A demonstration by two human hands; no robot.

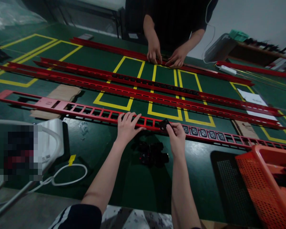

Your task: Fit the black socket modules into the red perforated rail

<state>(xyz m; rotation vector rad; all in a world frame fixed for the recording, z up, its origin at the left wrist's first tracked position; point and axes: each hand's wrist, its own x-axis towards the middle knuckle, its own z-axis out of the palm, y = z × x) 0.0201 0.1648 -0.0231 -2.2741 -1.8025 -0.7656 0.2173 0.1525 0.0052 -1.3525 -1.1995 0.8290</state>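
Note:
A long red metal rail [102, 113] with a row of rectangular cutouts lies across the table in front of me. My left hand [128, 125] rests on it with the fingers spread. To the right, my right hand [176, 135] pinches a black power socket [164, 124] at one of the cutouts; whether it is seated I cannot tell. Beside that hand, several black sockets [203, 133] sit in the rail's openings. A small pile of loose black sockets [152, 152] lies on the table between my forearms.
More red rails [90, 81] lie behind, one lined with black parts. Across the table [195, 190], a co-worker's hands [165, 57] touch the farthest rail. An orange basket [250, 178] stands at right, a white device [54, 136] with a cable at left. Cardboard [62, 95] lies under the near rail.

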